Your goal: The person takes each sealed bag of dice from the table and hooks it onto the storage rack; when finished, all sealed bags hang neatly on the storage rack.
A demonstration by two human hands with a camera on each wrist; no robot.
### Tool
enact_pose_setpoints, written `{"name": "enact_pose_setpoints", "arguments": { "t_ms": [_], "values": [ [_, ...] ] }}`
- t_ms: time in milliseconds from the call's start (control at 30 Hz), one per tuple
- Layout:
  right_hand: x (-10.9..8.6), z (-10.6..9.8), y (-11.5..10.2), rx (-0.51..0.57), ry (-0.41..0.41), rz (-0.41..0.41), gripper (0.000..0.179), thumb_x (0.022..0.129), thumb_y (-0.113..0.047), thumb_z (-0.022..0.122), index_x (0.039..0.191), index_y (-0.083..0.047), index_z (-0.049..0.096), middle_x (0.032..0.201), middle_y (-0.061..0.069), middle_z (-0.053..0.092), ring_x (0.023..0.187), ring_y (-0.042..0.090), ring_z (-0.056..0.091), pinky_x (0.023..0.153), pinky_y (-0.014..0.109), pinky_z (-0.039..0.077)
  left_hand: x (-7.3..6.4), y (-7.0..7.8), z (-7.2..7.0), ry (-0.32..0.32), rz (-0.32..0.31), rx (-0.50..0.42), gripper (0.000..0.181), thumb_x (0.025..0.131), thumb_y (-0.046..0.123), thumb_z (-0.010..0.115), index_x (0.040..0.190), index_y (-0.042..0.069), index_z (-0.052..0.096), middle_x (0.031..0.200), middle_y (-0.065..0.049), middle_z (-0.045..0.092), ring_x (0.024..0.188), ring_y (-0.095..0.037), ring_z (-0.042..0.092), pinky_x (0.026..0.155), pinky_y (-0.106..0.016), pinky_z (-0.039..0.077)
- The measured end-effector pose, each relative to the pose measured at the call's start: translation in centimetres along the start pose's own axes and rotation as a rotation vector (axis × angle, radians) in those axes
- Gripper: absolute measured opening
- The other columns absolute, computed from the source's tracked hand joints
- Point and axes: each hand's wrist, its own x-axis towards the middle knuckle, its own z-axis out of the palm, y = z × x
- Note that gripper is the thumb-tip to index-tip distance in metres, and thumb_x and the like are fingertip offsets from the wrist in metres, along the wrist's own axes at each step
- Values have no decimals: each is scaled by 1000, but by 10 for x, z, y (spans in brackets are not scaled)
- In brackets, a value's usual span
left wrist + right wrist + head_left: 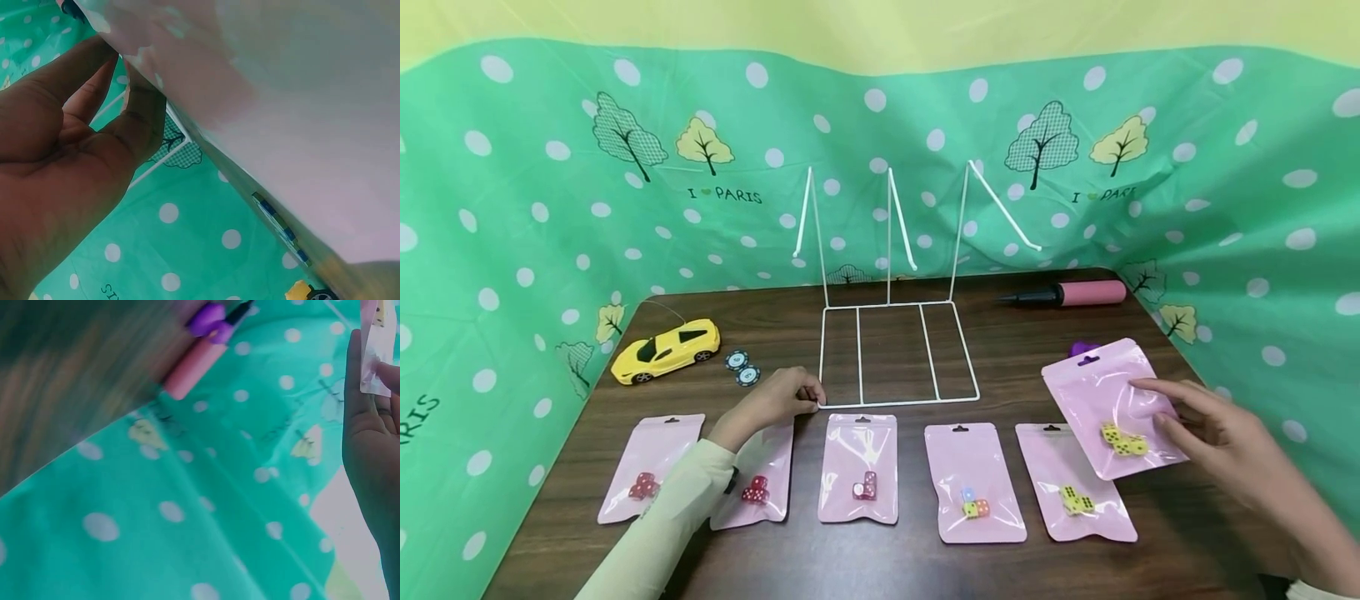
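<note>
My right hand [1221, 429] pinches the right side of a pink pouch [1116, 392] with yellow dice showing through, raised above the table at the right. It overlaps a second pink pouch [1041, 450] of yellow dice lying on the table. In the right wrist view, the held pouch [375, 375] appears edge-on between thumb and fingers. The left hand [782, 396] grips the front left corner of a white wire rack [891, 403], which has three upright hooks. In the left wrist view, the curled left hand [81, 131] is close up, a pale blurred surface filling the right side.
In the front row lie pouches with red dice [651, 450], more red dice [771, 458], dark red dice [859, 450] and mixed dice [966, 458]. A yellow toy car [666, 350] and poker chips [742, 368] stand left. Back right are a pink hand pump [1090, 292] and a purple object [1082, 348].
</note>
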Motion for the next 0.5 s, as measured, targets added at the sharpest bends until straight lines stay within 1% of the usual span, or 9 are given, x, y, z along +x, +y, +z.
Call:
{"name": "enact_pose_setpoints", "arguments": {
  "t_ms": [100,133,167,233,333,367,500],
  "values": [
    [4,3,-12,-28,10,-20,59,88,24,72,139,-6,71,121,-27,62,90,-4,53,69,8,44,1,-1,2,-9,-22,-7,14,93,-7,76,92,6,77,87,0,68,80,-11,63,73,-31,55],
    [6,4,-16,-26,12,-17,59,88,24,72,139,-6,71,120,-25,61,87,-3,53,66,10,44,1,4,0,-17,-46,-9,12,93,-7,76,92,5,77,87,-1,69,81,-11,63,74,-31,56],
    [7,5,-20,-19,12,-12,58,89,24,72,139,-6,71,120,-25,61,86,-1,52,64,11,44,1,4,0,-19,-52,-7,12,94,-7,76,92,5,77,87,-1,69,81,-11,63,74,-31,56],
    [9,7,-28,-10,12,2,57,90,22,71,140,-7,70,122,-25,60,86,0,52,63,13,44,2,4,1,-18,-58,-2,12,93,-7,77,92,5,77,87,-1,69,81,-11,62,73,-31,55],
    [13,10,-39,36,13,16,57,91,23,70,141,-5,69,124,-23,61,83,1,54,59,15,46,2,5,2,-14,-56,11,12,93,-7,78,92,5,77,86,-1,70,80,-11,62,72,-30,54],
    [15,10,-43,44,14,14,58,91,23,70,142,-5,69,125,-22,61,83,1,56,60,15,47,2,5,2,-13,-56,12,12,93,-7,78,92,5,77,86,-1,70,80,-11,62,72,-30,54],
    [24,13,-56,73,30,-2,58,91,24,69,143,-3,68,123,-17,63,76,5,57,56,19,46,2,5,2,-8,-61,12,12,92,-7,77,92,5,77,86,-1,69,81,-10,61,73,-29,54]
  ]
}}
